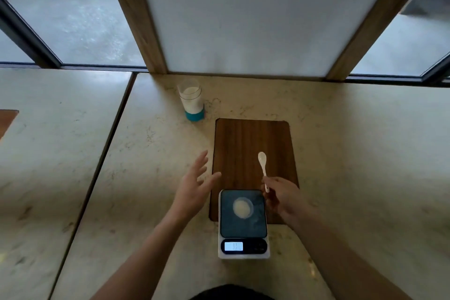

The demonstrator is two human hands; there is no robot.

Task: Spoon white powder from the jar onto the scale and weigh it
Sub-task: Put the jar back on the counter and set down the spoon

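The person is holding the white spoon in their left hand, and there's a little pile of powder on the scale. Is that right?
Not quite. The head view shows the white spoon in the right hand; the left hand is open and empty. The powder is on the scale.

One jar (191, 98) of white powder stands at 11 o'clock. One wooden board (253, 143) lies at centre. One scale (243, 224) sits at 6 o'clock, with one small mound of powder (241, 207) on its plate and one lit display (233, 246). One white spoon (263, 165) is at 3 o'clock of the board. Two hands: left hand (194, 187), right hand (282, 197). Two stone tabletops meet at one seam.
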